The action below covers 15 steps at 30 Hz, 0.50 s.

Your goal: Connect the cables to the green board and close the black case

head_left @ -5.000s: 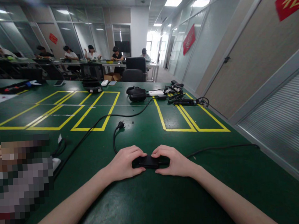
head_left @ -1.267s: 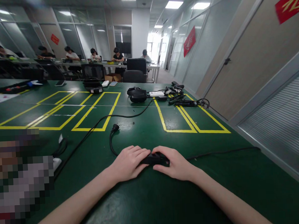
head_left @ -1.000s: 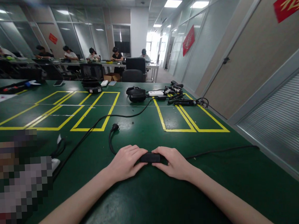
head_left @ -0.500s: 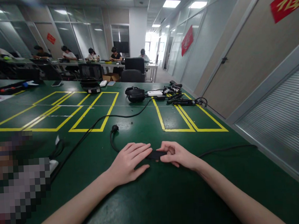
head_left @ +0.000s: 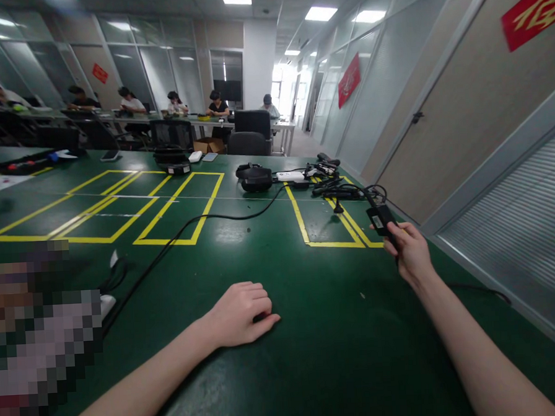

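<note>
My right hand (head_left: 409, 254) is closed around a black power adapter (head_left: 381, 220) with a pale label, held above the table at the right. From the adapter a black cord loops back to the left, its plug (head_left: 337, 207) hanging over the yellow-taped area. My left hand (head_left: 243, 314) rests on the green table (head_left: 313, 361) with its fingers curled in and the thumb lying alongside. Nothing shows in it. Another cord (head_left: 481, 289) runs from behind my right wrist towards the table's right edge.
Black devices with cables (head_left: 326, 174) and a black headset-like device (head_left: 256, 178) lie at the back. A long black cable (head_left: 168, 245) crosses the table. A blurred-out area (head_left: 38, 345) and white block (head_left: 106, 304) sit at the left. Several people work at a far table.
My right hand has lifted the power adapter and carried it to the right, with its plug trailing. My left hand has come off the adapter and its fingers have curled.
</note>
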Tool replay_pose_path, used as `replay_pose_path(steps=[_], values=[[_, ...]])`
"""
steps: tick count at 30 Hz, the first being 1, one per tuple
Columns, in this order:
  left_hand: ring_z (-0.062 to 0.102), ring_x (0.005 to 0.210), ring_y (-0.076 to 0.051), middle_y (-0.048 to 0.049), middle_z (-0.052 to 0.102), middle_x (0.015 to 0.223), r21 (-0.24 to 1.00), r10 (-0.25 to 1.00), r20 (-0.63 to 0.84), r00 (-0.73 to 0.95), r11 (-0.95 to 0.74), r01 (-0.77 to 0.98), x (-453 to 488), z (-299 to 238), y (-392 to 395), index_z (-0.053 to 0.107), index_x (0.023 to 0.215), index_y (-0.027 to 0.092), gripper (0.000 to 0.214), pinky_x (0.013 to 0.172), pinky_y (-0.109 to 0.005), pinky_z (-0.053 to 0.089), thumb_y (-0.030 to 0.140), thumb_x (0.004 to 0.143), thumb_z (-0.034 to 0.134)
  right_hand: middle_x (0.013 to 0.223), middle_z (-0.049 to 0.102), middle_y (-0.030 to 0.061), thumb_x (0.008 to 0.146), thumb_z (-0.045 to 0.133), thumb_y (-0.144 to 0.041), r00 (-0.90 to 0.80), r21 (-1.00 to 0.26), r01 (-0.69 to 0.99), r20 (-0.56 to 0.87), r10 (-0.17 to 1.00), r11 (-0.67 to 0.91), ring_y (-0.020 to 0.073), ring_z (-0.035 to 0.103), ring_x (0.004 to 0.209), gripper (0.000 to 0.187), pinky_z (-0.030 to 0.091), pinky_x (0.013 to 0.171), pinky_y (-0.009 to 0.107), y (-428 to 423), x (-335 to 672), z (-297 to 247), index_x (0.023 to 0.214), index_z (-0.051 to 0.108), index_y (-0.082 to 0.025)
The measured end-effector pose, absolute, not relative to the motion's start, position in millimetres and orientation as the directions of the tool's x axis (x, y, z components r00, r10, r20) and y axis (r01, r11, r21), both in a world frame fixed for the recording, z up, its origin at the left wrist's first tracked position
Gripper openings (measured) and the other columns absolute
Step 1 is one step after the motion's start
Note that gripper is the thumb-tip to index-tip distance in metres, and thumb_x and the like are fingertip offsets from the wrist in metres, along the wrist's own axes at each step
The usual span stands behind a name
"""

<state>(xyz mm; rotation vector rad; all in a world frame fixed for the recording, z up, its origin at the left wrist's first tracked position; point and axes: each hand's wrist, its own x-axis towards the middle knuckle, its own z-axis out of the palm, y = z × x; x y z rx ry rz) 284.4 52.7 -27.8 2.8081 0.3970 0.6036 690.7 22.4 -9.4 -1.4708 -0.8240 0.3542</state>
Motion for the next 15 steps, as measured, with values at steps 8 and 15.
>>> replay_pose_path(steps=[8, 15], values=[[0.054, 0.058, -0.012, 0.0029, 0.056, 0.059, 0.377, 0.362, 0.253, 0.897, -0.891, 0.253, 285, -29, 54, 0.054, 0.061, 0.017, 0.037, 0.059, -0.024, 0.038, 0.023, 0.096, 0.064, 0.094, 0.074, 0.0116, 0.060, 0.074, -0.044, 0.771, -0.794, 0.562, 0.402, 0.493, -0.231, 0.0292, 0.066, 0.089, 0.031, 0.049, 0.077, 0.037, 25, 715, -33, 0.073, 0.056, -0.023], [0.054, 0.057, -0.011, 0.0029, 0.056, 0.060, 0.411, 0.386, 0.234, 0.893, -0.871, 0.269, 284, -27, 54, 0.053, 0.061, 0.017, 0.038, 0.059, -0.023, 0.037, 0.023, 0.096, 0.063, 0.097, 0.071, 0.0178, 0.076, 0.060, -0.045, 0.761, -0.672, 0.643, 0.504, 0.409, -0.369, 0.0371, 0.068, 0.097, 0.025, 0.051, 0.087, 0.048, 22, 734, -36, 0.085, 0.056, -0.022]])
